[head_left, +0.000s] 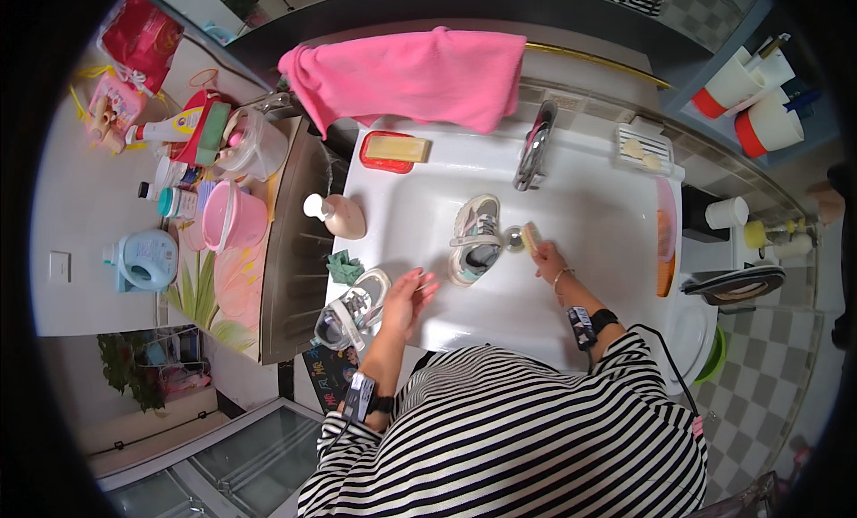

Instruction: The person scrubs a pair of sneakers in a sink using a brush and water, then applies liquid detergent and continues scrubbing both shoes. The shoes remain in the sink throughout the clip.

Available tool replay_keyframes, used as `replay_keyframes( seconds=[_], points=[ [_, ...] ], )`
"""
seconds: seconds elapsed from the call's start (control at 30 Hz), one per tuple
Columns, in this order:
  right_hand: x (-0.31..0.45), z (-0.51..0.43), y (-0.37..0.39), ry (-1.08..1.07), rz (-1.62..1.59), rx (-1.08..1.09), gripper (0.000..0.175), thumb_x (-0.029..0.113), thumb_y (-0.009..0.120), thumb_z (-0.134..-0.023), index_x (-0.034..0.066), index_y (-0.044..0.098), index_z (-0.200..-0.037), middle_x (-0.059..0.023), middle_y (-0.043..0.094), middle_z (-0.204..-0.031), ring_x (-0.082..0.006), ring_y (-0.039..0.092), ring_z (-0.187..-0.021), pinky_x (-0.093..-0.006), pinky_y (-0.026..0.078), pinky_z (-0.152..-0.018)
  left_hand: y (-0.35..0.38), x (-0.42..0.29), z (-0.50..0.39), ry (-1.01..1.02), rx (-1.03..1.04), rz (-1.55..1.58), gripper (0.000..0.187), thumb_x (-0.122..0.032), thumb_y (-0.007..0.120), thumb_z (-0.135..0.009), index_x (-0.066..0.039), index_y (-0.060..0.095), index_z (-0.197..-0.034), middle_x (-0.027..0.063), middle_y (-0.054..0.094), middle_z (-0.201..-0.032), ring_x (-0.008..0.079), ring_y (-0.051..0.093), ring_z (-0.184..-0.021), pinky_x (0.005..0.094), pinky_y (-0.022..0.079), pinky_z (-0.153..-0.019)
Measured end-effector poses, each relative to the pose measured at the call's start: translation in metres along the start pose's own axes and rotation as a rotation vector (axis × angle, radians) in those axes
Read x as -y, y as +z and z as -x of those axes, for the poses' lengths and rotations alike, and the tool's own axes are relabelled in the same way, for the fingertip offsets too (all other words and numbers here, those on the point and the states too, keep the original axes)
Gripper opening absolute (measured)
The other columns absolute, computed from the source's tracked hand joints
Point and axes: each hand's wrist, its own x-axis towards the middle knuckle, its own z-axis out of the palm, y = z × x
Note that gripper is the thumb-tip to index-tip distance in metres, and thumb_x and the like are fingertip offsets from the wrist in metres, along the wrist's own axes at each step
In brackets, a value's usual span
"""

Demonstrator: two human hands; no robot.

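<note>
A white and grey sneaker (474, 240) with a strap lies in the white washbasin (596, 303), left of the round metal drain (513, 239). My right hand (550, 262) holds a small pale yellow brush (529, 238) low in the basin beside the drain. Over the basin's front left part, my left hand (406, 300) is empty, its fingers apart and slightly curled. Close to its left, a matching sneaker (355, 310) rests on the basin's left rim. Behind that sneaker sits a crumpled green cloth or scrubber (345, 268).
The chrome faucet (537, 146) reaches over the basin. A yellow soap bar (398, 149) in a red dish and a pump bottle (343, 216) stand along the left rim; combs (665, 237) lie on the right. A pink towel (415, 76) hangs behind. A pink bucket (233, 216) stands farther left.
</note>
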Motion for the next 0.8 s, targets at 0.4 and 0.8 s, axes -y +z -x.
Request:
replay_keyframes(
  seconds=[0.4,0.8],
  points=[
    [0.012,0.060,-0.020,0.168,-0.179,-0.104,0.042,0.034,0.055,-0.087,0.0026,0.041,-0.111,-0.0075,0.057,-0.091,-0.0139,0.057,-0.051,-0.0278,0.043,-0.044,-0.114,-0.034,0.101,0.845,-0.496,-1.794,0.071,-0.024,0.070,-0.069,0.004,0.035,-0.124,0.0175,0.056,-0.095,0.0325,0.053,-0.093,0.0476,0.029,-0.092],
    [0.027,0.092,-0.048,0.130,-0.364,-0.205,0.043,0.036,0.053,-0.088,0.0023,0.041,-0.111,-0.0078,0.057,-0.093,-0.0140,0.058,-0.052,-0.0252,0.039,-0.040,0.017,-0.040,0.052,0.717,0.042,-1.190,0.040,-0.023,0.071,-0.072,-0.010,0.057,-0.108,0.0140,0.061,-0.069,0.0262,0.059,-0.057,0.0338,0.046,-0.054]
  ],
)
